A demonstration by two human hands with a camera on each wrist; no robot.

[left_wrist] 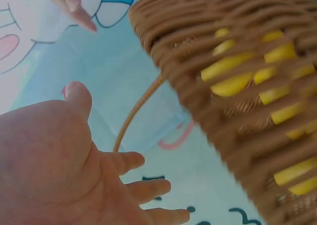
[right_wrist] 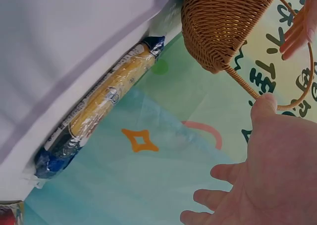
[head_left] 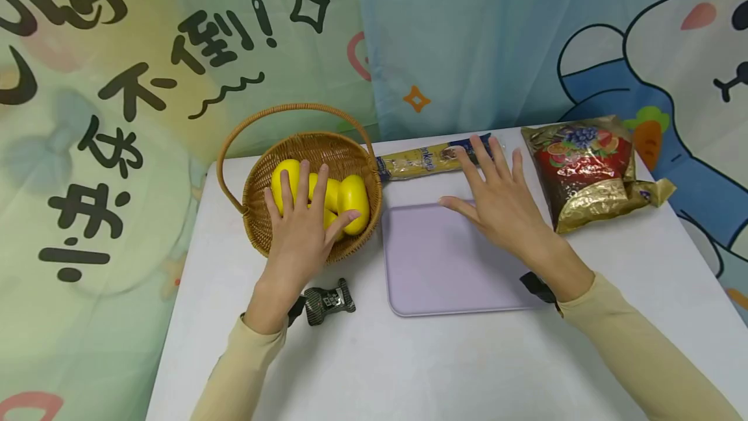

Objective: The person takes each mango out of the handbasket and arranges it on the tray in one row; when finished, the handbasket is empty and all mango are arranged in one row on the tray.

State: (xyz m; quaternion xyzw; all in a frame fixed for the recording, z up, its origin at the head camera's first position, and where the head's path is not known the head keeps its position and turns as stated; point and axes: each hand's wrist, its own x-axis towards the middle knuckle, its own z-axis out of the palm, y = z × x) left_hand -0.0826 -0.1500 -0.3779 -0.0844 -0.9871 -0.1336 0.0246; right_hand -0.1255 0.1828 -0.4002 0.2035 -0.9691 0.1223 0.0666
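My left hand is spread, palm down, over the front of a wicker basket and holds nothing. Inside the basket lie several glossy yellow rounded pieces, partly hidden behind the fingers. In the left wrist view the palm is apart from the woven wall. My right hand, fingers fanned out, hovers above the back right of a lilac tray and is free of any object. Just beyond its fingertips lies a long yellow and blue packet, also plain in the right wrist view.
A red and gold bag printed with fruit lies at the back right of the white table. Near my left wrist is a small dark wrapped packet. The basket's tall handle arches up before a printed curtain.
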